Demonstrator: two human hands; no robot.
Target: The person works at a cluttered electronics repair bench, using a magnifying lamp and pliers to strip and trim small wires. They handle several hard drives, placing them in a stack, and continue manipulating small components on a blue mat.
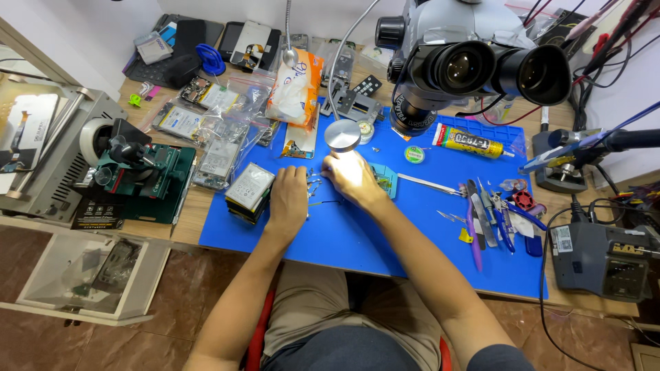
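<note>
A big blue mat (385,233) covers the worktop (185,220). One grey microscope (467,62) hangs above. Two hands meet mid-mat: the left hand (287,199) lies flat and open, the right hand (352,177) curls over tiny shiny parts (314,184), its grip hidden in bright light.

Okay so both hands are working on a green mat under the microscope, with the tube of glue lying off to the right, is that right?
Not quite: the mat is blue, not green, as the head view shows. The rest holds: the left hand and right hand work on it under the microscope, and the tube of glue lies to the right.
</note>
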